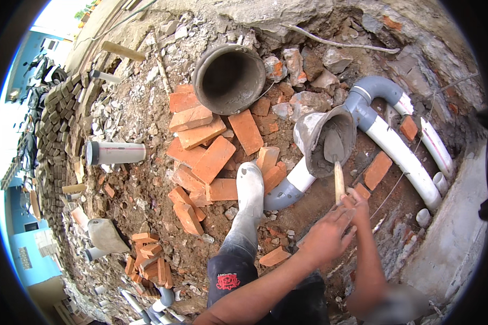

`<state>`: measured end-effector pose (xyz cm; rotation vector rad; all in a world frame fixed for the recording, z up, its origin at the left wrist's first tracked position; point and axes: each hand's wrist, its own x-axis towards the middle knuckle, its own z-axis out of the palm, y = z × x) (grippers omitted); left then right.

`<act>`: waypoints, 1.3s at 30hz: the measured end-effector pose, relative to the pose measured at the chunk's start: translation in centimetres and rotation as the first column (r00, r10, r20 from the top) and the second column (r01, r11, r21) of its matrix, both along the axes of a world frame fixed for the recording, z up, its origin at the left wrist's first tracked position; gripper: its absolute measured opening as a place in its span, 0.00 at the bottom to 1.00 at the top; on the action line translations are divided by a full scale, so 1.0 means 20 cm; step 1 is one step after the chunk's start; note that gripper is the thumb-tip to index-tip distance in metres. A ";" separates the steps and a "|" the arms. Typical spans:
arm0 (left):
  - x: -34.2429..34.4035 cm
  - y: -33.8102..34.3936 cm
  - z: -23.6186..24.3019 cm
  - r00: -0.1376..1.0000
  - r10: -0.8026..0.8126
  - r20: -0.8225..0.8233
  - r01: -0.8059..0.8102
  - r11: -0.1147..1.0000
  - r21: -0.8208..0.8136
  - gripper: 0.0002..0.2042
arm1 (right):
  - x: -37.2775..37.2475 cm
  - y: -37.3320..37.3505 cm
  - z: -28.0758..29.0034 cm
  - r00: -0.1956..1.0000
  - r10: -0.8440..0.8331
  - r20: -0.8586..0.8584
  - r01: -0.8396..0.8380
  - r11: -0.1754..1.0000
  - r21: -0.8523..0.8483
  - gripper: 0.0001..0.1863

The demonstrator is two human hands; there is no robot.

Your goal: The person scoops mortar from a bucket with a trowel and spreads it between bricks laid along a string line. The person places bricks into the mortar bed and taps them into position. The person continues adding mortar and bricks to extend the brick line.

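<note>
Around, loose bricks (214, 160), a larger bucket (238, 103) and a white boot (249, 189) to the left, pipes (401, 154) hemming in a small tilted bucket (317, 135); inside it, ahead of both wrists, the blade of a trowel (338, 173), handle in the wrapped fingers of the right hand (359, 208); against that, the half-spread left hand (328, 234), hold unclear

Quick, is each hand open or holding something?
Left hand: overlaps the other in view; open or closed can't be told.
Right hand: by the trowel handle; grip can't be told.
</note>
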<state>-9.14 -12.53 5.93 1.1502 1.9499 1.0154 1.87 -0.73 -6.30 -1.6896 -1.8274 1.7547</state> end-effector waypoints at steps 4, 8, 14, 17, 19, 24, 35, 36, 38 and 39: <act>-0.13 -0.04 0.04 0.990 0.129 0.056 -0.134 0.986 0.100 0.22 | -0.20 -0.02 0.07 0.994 0.098 0.049 -0.105 0.979 0.177 0.16; -0.31 -0.08 0.08 0.958 0.281 0.054 -0.286 0.944 0.166 0.21 | -0.61 -0.08 -0.01 0.978 0.142 -0.154 -0.137 0.990 0.041 0.17; -0.55 -0.15 0.10 0.853 0.512 0.102 -0.519 0.811 0.270 0.21 | -1.46 -0.34 -0.32 0.941 0.266 -0.208 -0.325 0.880 -0.347 0.23; -0.62 -0.15 0.12 0.808 0.578 0.119 -0.582 0.748 0.318 0.20 | -1.75 -0.66 -0.45 0.974 0.215 -0.065 -0.197 0.678 -0.709 0.31; -0.67 -0.16 0.14 0.791 0.599 0.124 -0.601 0.721 0.345 0.20 | -1.84 -0.90 -0.51 0.974 0.222 0.047 -0.102 0.613 -0.784 0.35; -0.75 -0.21 0.15 0.749 0.653 0.110 -0.647 0.685 0.335 0.18 | -1.87 -1.16 -0.55 0.994 -0.056 -0.095 -0.048 0.557 -0.829 0.30; -0.76 -0.26 0.10 0.712 0.554 -0.432 -0.562 0.818 0.124 0.25 | -0.82 -0.65 -0.04 0.796 -0.303 -0.524 -0.243 0.633 -0.735 0.28; -0.75 -0.26 0.10 0.745 0.495 -0.446 -0.541 0.841 0.030 0.28 | -0.66 -0.62 0.04 0.739 -0.345 -0.579 -0.266 0.640 -0.721 0.28; -0.66 -0.23 0.09 0.876 0.483 0.007 -0.457 0.833 -0.312 0.27 | -0.39 -0.59 0.17 0.718 -0.355 -0.599 -0.220 0.701 -0.678 0.31; -0.61 -0.21 0.09 0.832 0.508 0.224 -0.344 0.788 -0.510 0.27 | -0.27 -0.58 0.22 0.738 -0.350 -0.577 -0.185 0.717 -0.672 0.33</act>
